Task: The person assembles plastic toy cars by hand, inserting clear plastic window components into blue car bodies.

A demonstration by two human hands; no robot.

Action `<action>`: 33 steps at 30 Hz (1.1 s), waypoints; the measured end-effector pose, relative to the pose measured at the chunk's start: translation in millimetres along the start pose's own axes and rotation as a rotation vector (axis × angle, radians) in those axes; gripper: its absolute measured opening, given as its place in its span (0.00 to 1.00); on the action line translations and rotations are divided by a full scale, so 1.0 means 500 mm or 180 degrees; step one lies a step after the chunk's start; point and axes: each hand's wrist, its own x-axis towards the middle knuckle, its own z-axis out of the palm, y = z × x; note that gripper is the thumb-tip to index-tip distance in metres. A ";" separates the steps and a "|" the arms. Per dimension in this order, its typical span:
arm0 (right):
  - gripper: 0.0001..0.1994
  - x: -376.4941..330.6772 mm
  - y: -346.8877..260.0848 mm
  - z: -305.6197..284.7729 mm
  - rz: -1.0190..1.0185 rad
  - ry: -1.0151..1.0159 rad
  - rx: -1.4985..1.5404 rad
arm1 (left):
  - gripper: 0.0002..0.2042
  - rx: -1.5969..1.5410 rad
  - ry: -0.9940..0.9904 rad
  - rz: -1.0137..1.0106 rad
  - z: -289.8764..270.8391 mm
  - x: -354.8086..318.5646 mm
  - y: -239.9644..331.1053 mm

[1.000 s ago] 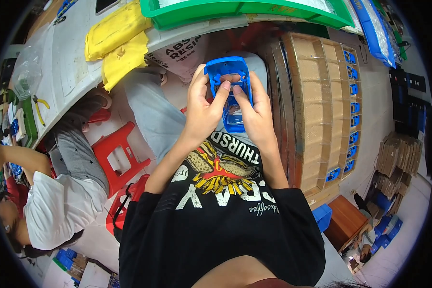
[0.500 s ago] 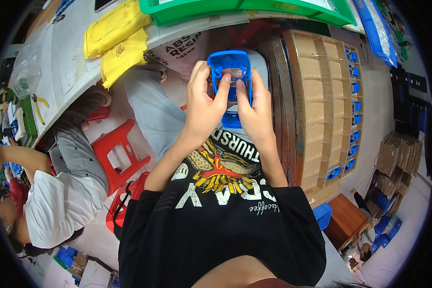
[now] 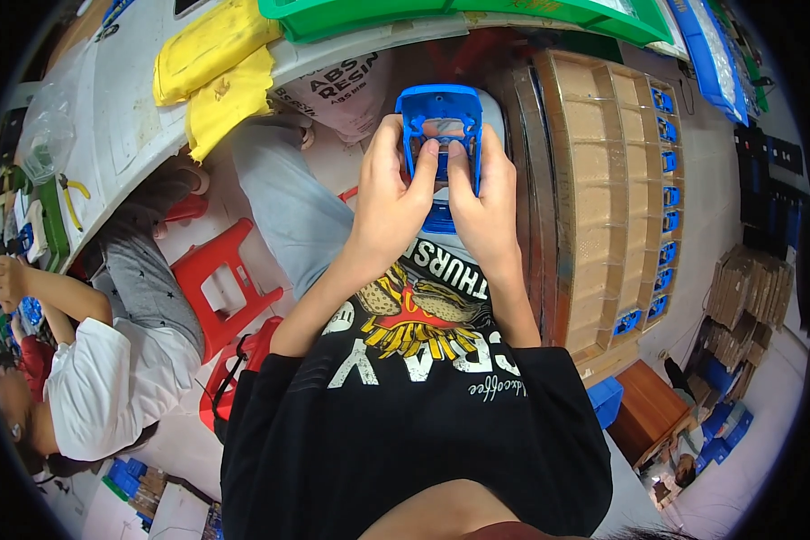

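Note:
Above my lap, both hands grip a blue plastic shell (image 3: 439, 97) that looks like a toy car body, hollow side up, with window-like gaps through it. My left hand (image 3: 390, 198) wraps its left edge, the thumb pressing inside near the middle. Around the opposite edge curls my right hand (image 3: 486, 202), its thumb beside the other one. The fingers under the shell are hidden. Its near end shows between my wrists, over my black shirt (image 3: 405, 432).
To the right stands a divided wooden tray (image 3: 594, 193) with several blue parts (image 3: 670, 195) along its far-right column. A table (image 3: 126, 117) holds yellow cloth (image 3: 211, 63) and a green bin (image 3: 459, 20). At left, a co-worker (image 3: 121, 387) sits near a red stool (image 3: 225, 283).
Both hands have shifted slightly right with the blue shell, which is turned a little. My right thumb has moved inward, close to the left thumb. The co-worker's raised arm has moved.

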 end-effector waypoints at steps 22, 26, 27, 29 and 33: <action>0.11 -0.031 0.037 -0.004 0.0494 -0.0536 0.0619 | 0.05 -0.0196 0.0406 -0.0018 -0.008 0.002 0.000; 0.10 -0.032 0.040 0.002 0.0555 -0.0499 0.0867 | 0.05 -0.0142 0.0445 0.0064 -0.009 0.000 -0.008; 0.10 -0.033 0.040 0.002 0.0544 -0.0476 0.0877 | 0.05 -0.0171 0.0436 0.0009 -0.009 -0.001 -0.006; 0.10 -0.033 0.045 0.001 0.0547 -0.0475 0.0864 | 0.05 -0.0202 0.0423 -0.0051 -0.005 -0.003 0.003; 0.10 -0.030 0.029 0.002 0.0400 -0.0304 0.0979 | 0.05 -0.0753 0.0324 -0.0261 0.006 -0.017 0.016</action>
